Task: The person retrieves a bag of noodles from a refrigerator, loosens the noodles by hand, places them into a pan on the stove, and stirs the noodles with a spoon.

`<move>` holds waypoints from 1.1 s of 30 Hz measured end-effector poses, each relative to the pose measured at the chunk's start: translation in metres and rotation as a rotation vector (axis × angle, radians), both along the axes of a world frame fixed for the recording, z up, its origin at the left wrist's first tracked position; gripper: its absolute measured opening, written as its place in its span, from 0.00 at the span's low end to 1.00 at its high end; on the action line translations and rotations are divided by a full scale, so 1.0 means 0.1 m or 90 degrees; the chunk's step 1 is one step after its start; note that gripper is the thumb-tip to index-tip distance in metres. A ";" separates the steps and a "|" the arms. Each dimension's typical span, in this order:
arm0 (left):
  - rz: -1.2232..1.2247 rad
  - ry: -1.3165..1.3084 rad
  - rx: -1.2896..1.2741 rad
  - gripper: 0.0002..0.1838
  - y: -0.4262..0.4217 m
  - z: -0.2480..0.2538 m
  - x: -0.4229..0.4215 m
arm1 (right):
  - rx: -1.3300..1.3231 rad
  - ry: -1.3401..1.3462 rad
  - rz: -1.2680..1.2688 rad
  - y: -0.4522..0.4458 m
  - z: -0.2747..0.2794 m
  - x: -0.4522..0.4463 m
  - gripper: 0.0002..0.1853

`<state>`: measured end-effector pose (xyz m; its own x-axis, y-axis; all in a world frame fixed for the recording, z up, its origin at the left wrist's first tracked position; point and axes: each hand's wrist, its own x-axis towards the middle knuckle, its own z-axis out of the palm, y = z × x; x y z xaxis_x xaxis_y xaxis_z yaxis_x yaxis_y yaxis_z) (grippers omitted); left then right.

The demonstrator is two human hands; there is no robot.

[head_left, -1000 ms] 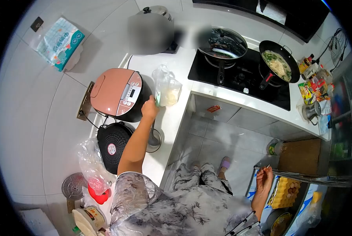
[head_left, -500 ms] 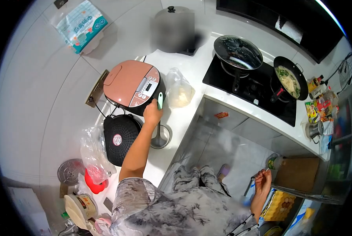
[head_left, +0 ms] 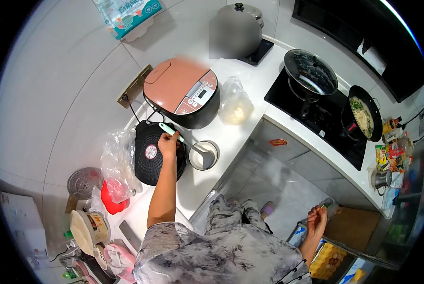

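My left hand (head_left: pixel 168 144) is closed around the mint-green handle of a utensil that looks like a ladle (head_left: pixel 189 146). Its grey head lies over a small white-lined bowl (head_left: pixel 214 150); whether they touch I cannot tell. Beneath the hand is a black round pan-like object (head_left: pixel 148 168) with a textured surface and a round sticker. The pink-topped rice cooker (head_left: pixel 178 90) stands just beyond, its lid down. My right hand (head_left: pixel 317 218) hangs low at the right, fingers bent together near the tips; anything small between them is not clear.
A clear bag with pale contents (head_left: pixel 235 106) sits beside the cooker. On the black hob (head_left: pixel 294 113) stand a lidded pan (head_left: pixel 311 73) and an open pan with food (head_left: pixel 362 118). Condiments (head_left: pixel 394 156) line the far right counter. A yellow egg tray (head_left: pixel 326 262) is below my right hand.
My left hand has moved from the cooker's front to above the black pan-like object. The utensil has swung from upright to slanting, its head still at the bowl. My right hand stays low.
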<state>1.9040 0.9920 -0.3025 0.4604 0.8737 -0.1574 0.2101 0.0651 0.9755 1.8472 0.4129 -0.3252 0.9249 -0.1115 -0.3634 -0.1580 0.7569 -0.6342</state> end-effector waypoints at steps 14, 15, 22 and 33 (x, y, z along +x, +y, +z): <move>0.025 0.162 -0.222 0.17 0.58 -0.49 -0.57 | 0.021 -0.013 0.036 0.20 0.08 0.16 0.06; -0.021 0.261 -0.192 0.21 0.57 -0.39 -0.59 | 0.026 -0.021 0.044 0.21 0.09 0.16 0.05; -0.424 0.274 0.165 0.22 -0.05 0.11 0.02 | 0.059 -0.023 0.046 0.40 0.18 0.29 0.06; -0.373 0.036 0.832 0.43 -1.10 0.24 2.27 | 0.052 -0.041 0.105 0.91 0.69 0.52 0.07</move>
<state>2.1310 0.8819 -0.2790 0.8187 0.0922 0.5667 -0.0685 -0.9643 0.2559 1.8997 0.5039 -0.2564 0.9496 0.0713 -0.3051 -0.2459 0.7730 -0.5848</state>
